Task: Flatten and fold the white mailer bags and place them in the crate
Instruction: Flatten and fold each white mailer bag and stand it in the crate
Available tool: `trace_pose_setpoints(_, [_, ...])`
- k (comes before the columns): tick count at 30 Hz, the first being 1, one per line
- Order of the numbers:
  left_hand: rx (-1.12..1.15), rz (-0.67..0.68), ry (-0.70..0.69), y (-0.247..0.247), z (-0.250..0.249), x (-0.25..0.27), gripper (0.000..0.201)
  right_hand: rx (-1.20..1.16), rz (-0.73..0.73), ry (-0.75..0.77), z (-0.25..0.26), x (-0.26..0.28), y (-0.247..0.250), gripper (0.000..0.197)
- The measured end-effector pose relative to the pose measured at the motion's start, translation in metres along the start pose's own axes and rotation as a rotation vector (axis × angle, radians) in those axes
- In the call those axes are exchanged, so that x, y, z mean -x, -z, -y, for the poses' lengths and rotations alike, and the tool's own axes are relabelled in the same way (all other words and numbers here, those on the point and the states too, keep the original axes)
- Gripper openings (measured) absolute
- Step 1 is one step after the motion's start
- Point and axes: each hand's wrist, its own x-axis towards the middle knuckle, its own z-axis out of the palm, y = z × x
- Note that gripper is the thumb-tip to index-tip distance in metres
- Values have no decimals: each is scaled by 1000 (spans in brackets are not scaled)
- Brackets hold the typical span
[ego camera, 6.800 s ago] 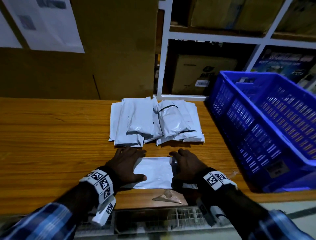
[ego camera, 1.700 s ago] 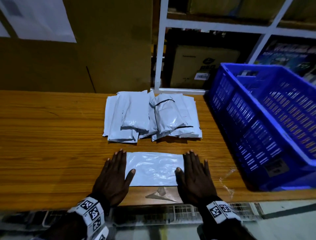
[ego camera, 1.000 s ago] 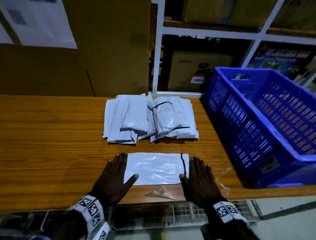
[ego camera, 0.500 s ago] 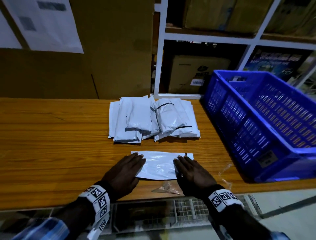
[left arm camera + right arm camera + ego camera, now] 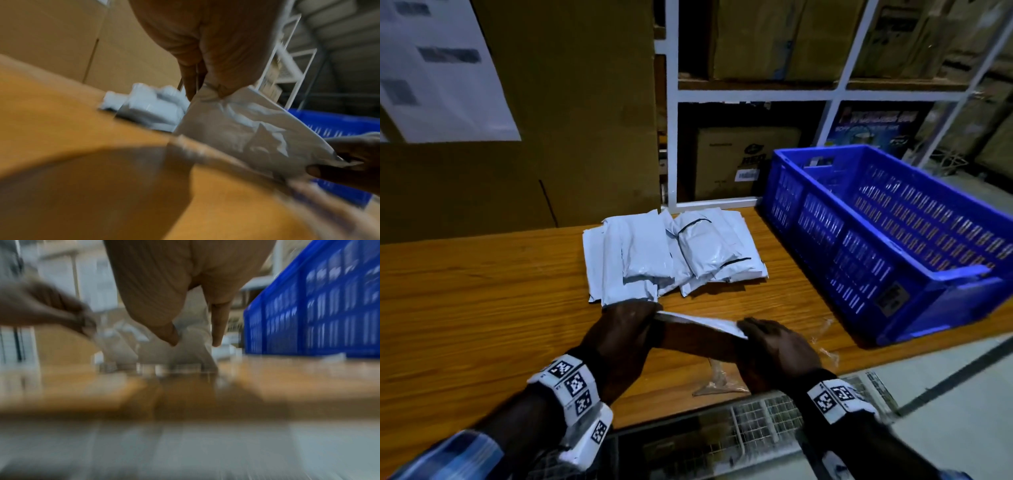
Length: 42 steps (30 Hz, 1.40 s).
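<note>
Lifted off the table (image 5: 482, 308) since lying flat a moment ago, one mailer bag (image 5: 246, 129) is pinched by left hand (image 5: 626, 329) and right hand (image 5: 774, 346); the pile (image 5: 671, 253) waits, none visibly in the crate (image 5: 893, 240).

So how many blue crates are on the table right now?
1. The blue crate stands at the right end of the wooden table, beside the pile of white bags. Another could sit outside the pictures.
</note>
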Motion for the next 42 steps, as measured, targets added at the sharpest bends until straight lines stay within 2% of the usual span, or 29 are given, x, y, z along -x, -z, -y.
trace_pose_setpoints(2, [-19,29,-34,9,5,-15,31,-9,-33,-13,-4,-1,21,48])
trace_pose_setpoints(6, [69,104,-6,26,-2,-54,24,30,-89,-10,-21,-5,74,43])
trace_pose_setpoints(9, [97,152,-84,39,-20,-89,15,29,-208,-24,-40,-4,113,38])
trace_pose_setpoints(12, [105,104,-155,51,-46,-129,9,50,-299,-19,-64,1,152,34])
trace_pose_setpoints(15, [74,0,-188,64,-74,-175,3,46,-377,18,-95,9,190,29])
trace_pose_setpoints(19, [-5,-104,-208,70,-109,-236,15,68,-479,42,-138,20,226,18])
trace_pose_setpoints(22, [-56,-149,-220,67,-138,-280,5,50,-544,42,-167,31,243,18])
trace_pose_setpoints(32, [-28,-157,-251,29,-207,-394,4,91,-549,-57,-232,62,280,18])
trace_pose_setpoints(39, [14,-121,-280,1,-226,-470,12,24,-448,-193,-288,40,294,16])
trace_pose_setpoints(42, [-4,-80,-280,-14,-228,-504,14,-21,-404,-260,-302,25,296,21])
